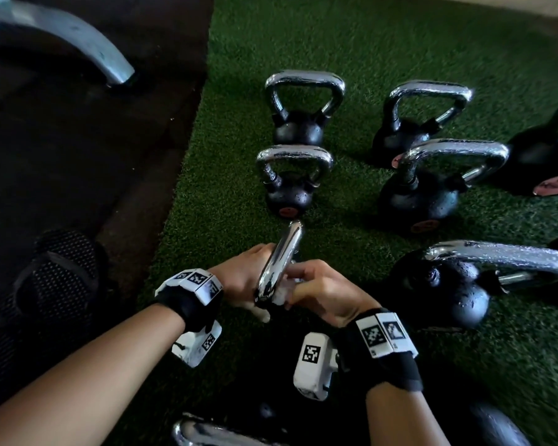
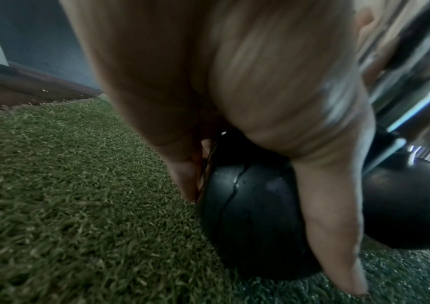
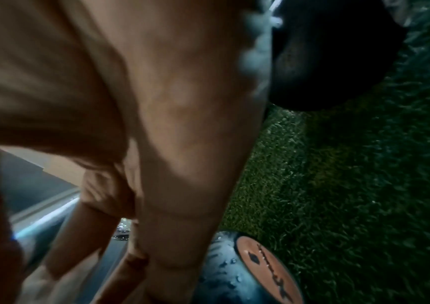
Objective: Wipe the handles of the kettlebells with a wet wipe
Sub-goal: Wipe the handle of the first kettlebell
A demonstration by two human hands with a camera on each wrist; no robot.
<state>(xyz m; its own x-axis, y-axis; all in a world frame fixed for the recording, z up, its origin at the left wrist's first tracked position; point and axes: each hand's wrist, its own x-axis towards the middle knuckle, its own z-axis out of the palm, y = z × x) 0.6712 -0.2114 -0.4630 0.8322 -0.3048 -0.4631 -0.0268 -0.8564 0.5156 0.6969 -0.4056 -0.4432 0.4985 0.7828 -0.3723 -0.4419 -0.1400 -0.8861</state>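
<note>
The chrome handle (image 1: 279, 260) of the nearest kettlebell sits at six o'clock on the green turf (image 1: 226, 188). It is being wiped: a white wet wipe (image 1: 279, 297) is pinched against it by the right hand (image 1: 322, 291), while the left hand (image 1: 242, 278) steadies the ball below with straight fingers. Six more kettlebells lie from twelve to six o'clock. Next, the rest of this handle probably needs covering.

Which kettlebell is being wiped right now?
On the green turf, find the left-hand column of kettlebells. The nearest kettlebell is it: its chrome handle sits edge-on between both hands, unlike its untouched neighbours.
</note>
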